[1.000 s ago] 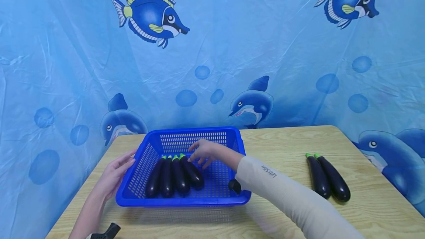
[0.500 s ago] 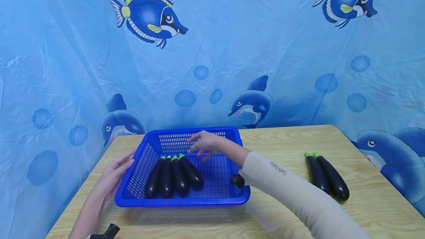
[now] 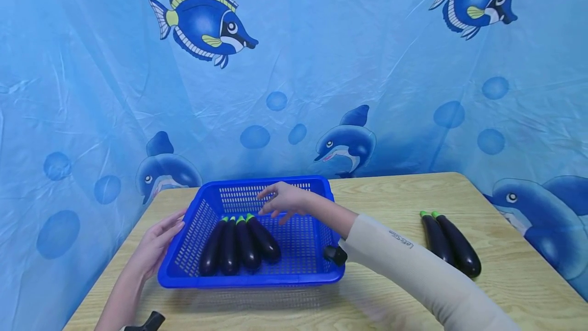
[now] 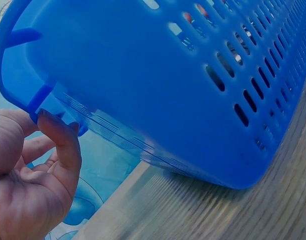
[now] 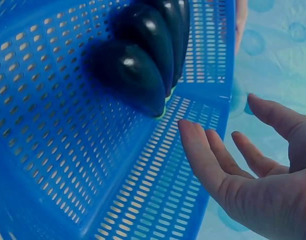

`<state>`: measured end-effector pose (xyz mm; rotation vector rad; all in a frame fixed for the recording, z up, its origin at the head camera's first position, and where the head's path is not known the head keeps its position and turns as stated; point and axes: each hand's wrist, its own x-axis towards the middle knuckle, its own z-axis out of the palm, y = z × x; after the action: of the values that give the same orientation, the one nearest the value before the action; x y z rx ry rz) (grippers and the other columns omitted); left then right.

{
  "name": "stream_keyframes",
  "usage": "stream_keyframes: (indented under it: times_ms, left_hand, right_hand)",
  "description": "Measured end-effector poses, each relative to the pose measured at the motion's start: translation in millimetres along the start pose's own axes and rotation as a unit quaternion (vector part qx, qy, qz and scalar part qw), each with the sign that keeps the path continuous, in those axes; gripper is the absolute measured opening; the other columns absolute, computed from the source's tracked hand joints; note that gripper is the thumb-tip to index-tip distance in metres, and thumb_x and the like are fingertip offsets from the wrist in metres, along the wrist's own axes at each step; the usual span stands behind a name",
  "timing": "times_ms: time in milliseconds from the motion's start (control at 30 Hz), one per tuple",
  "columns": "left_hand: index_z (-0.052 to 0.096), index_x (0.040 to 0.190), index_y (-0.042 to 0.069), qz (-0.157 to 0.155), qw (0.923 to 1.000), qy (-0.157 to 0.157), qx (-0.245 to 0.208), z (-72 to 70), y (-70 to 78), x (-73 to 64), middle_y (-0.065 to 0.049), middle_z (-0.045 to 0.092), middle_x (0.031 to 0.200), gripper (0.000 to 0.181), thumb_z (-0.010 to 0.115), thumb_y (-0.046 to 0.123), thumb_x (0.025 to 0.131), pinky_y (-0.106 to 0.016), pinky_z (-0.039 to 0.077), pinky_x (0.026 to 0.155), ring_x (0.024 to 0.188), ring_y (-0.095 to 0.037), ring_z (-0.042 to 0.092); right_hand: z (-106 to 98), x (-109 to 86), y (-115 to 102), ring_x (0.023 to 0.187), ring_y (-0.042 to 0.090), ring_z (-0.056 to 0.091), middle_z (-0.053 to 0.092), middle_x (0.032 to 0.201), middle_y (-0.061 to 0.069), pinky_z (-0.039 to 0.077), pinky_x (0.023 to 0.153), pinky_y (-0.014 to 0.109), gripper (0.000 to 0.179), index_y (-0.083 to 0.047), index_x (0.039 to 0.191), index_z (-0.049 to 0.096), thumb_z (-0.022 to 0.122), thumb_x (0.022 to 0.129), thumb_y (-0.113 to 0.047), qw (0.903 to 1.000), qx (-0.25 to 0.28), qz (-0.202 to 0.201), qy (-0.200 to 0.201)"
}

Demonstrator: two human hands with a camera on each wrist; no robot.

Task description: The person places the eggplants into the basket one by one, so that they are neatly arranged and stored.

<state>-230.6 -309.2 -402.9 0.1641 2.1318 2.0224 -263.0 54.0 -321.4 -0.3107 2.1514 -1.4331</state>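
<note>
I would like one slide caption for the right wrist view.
Empty right hand above a blue basket holding four eggplants.

blue slotted plastic basket: holds glossy dark oblong eggplants, side by side
my bare right hand: fingers loosely spread, slightly bent, near the eggplants

"How is the left grip sitting?"

"Its fingers are sitting bent, and the left forearm is slanting upward from the lower edge of the head view."

"And the right grip?"

"It's hanging relaxed; its fingers are standing apart in loose curves, pointing leftward. The right wrist is showing bare, and the sleeved right arm is slanting in from the lower right."
</note>
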Motion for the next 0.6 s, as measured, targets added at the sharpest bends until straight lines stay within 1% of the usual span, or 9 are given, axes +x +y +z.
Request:
stream_keyframes:
  times_ms: [133, 300, 400, 467, 600]
  left_hand:
    - [0.049, 0.155, 0.025, -0.003, 1.0000, 0.001, 0.000, -0.5, 0.2, -0.4, 0.015, 0.072, 0.117, 0.041, 0.048, 0.029, 0.114, -0.033, 0.063, 0.085, 0.103, -0.010, 0.073]
    - [0.057, 0.145, 0.034, 0.007, 0.9999, -0.006, -0.008, -0.4, -1.3, -0.9, 0.013, 0.073, 0.117, 0.032, 0.048, 0.027, 0.115, -0.033, 0.064, 0.084, 0.102, -0.011, 0.074]
    - [0.061, 0.135, 0.040, 0.015, 0.9997, -0.014, -0.014, 0.1, -2.5, -1.3, 0.012, 0.073, 0.116, 0.029, 0.047, 0.025, 0.115, -0.034, 0.064, 0.083, 0.101, -0.012, 0.074]
    - [0.062, 0.132, 0.042, 0.018, 0.9995, -0.017, -0.017, 0.5, -2.8, -1.4, 0.011, 0.073, 0.116, 0.029, 0.047, 0.025, 0.115, -0.034, 0.064, 0.082, 0.101, -0.012, 0.074]
    - [0.061, 0.136, 0.040, 0.018, 0.9996, -0.015, -0.015, 0.7, -2.4, -1.5, 0.011, 0.073, 0.116, 0.029, 0.047, 0.025, 0.115, -0.034, 0.064, 0.083, 0.101, -0.012, 0.074]
  right_hand:
    - [-1, -4.5, 2, 0.120, 0.042, 0.067, 0.071, 0.126, 0.016, 0.058, 0.098, 0.059, 0.042, -0.005, 0.144, 0.060, 0.068, 0.103, -0.011, 0.9998, -0.006, -0.014, -0.014]
    - [-5, -12.7, 3, 0.110, 0.035, 0.070, 0.072, 0.124, 0.016, 0.059, 0.096, 0.057, 0.043, -0.004, 0.145, 0.060, 0.068, 0.104, -0.011, 0.9995, -0.001, -0.024, -0.021]
    - [-8, -19.1, 1, 0.108, 0.032, 0.070, 0.073, 0.124, 0.016, 0.061, 0.094, 0.055, 0.043, -0.005, 0.146, 0.059, 0.067, 0.104, -0.010, 0.9994, 0.005, -0.029, -0.019]
    - [-10, -22.8, 1, 0.107, 0.031, 0.070, 0.073, 0.124, 0.016, 0.062, 0.093, 0.053, 0.042, -0.005, 0.146, 0.059, 0.066, 0.105, -0.010, 0.9994, 0.004, -0.032, -0.015]
    - [-14, -29.9, 2, 0.105, 0.028, 0.071, 0.073, 0.124, 0.015, 0.061, 0.093, 0.053, 0.042, -0.006, 0.146, 0.059, 0.065, 0.105, -0.009, 0.9994, 0.000, -0.036, -0.004]
